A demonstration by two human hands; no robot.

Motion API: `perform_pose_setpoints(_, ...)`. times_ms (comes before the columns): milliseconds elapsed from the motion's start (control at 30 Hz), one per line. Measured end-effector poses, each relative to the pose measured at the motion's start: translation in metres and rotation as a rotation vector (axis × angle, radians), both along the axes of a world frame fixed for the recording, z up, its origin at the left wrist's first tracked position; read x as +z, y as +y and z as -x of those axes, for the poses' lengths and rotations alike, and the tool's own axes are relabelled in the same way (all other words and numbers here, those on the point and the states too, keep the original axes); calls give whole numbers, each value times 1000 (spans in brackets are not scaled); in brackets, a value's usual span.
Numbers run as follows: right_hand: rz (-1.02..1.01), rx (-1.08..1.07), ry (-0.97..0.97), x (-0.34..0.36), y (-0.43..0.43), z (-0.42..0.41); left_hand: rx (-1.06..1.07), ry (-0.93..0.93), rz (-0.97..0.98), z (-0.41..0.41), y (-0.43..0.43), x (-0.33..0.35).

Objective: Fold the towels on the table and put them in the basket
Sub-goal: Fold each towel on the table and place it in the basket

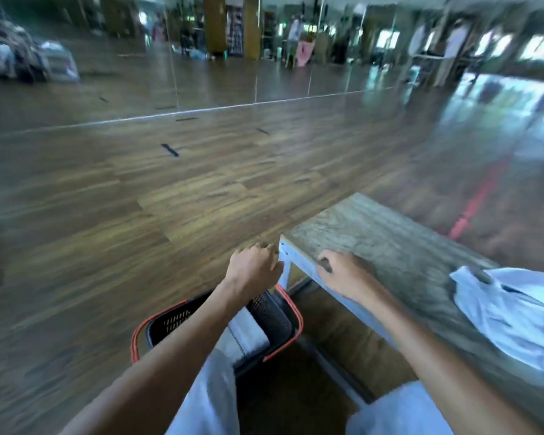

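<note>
A crumpled white towel (512, 312) lies on the wooden table (390, 233) at the right. A black basket (277, 312) with an orange rim stands on the floor by the table's left end, and a folded white towel (247, 335) rests inside it. My left hand (252, 266) hovers above the basket near the table corner, fingers curled with nothing in them. My right hand (343, 271) rests on the table's near edge, fingers bent, holding nothing. The picture is blurred by motion.
Wooden floor (139, 215) stretches ahead to a mirrored wall (201, 58). A red line (471, 208) is marked on the floor beyond the table. Piled bags (22, 58) lie at far left. My knees in light trousers (208, 400) show at the bottom.
</note>
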State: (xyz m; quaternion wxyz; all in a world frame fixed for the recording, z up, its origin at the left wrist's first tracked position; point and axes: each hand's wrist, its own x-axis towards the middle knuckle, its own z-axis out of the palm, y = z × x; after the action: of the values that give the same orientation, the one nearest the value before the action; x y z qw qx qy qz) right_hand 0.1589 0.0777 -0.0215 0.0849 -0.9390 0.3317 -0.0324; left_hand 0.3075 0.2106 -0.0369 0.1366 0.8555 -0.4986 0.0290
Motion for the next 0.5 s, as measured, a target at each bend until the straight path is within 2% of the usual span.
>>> perform_pose_setpoints(233,-26,-273,-68,29,-8,147,-318,-44,-18,106,-65,37)
perform_pose_setpoints(500,10,-581,-18,24,-15,294,-595,-58,-86,229,-125,39)
